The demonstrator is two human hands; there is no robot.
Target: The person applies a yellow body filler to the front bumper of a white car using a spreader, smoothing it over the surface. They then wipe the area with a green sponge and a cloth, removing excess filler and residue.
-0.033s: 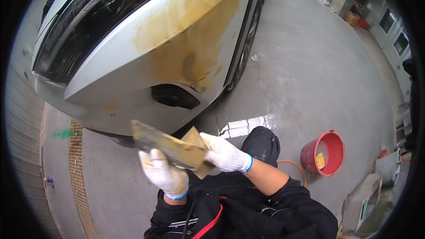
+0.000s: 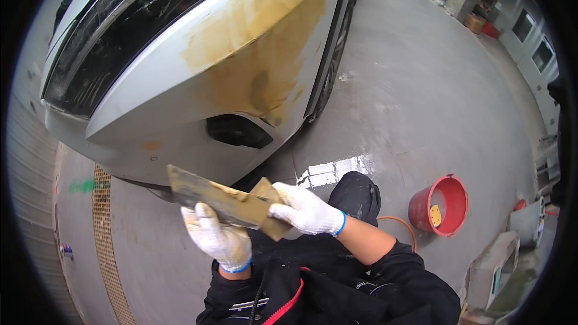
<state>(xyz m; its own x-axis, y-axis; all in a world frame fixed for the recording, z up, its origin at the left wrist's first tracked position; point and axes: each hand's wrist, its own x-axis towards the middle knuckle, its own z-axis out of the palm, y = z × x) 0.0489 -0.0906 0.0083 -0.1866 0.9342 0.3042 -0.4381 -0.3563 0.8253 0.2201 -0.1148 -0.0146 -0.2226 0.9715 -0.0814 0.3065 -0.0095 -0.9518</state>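
Two white-gloved hands meet over the person's dark lap. The left hand closes around the underside of a long flat filler board smeared with tan putty, and the right hand pinches a small tan spreader pressed against that board's near end. Further right a red bucket stands on the grey floor. Beyond rises the silver car bumper, patched with yellowish filler.
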